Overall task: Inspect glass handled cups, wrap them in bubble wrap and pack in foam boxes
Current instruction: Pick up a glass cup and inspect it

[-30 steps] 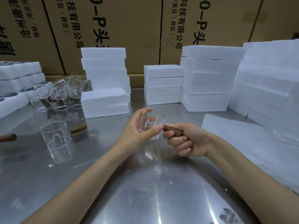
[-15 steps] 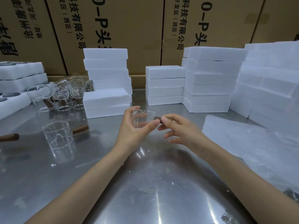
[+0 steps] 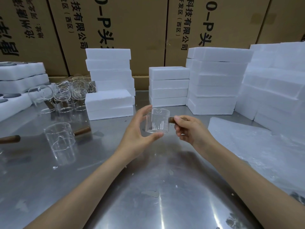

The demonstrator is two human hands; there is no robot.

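I hold a clear glass cup (image 3: 157, 120) with a brown wooden handle above the steel table (image 3: 148, 187). My left hand (image 3: 138, 129) cups the glass body, thumb under its base and fingers behind it. My right hand (image 3: 189, 129) grips the wooden handle (image 3: 171, 120) on the cup's right side. Another glass cup (image 3: 59, 136) with a wooden handle stands on the table to the left. Sheets of bubble wrap (image 3: 257, 146) lie on the right.
Several more glass cups (image 3: 66, 96) cluster at the back left. White foam boxes (image 3: 216, 80) stand in stacks across the back and right, with a low stack (image 3: 109, 104) near my left hand. Foam trays (image 3: 18, 80) sit far left. Cardboard cartons (image 3: 132, 30) form the back wall.
The cup has been turned upright between my hands. My right hand loosened from the handle half a second ago and now grips it again. Both hands sit slightly higher.
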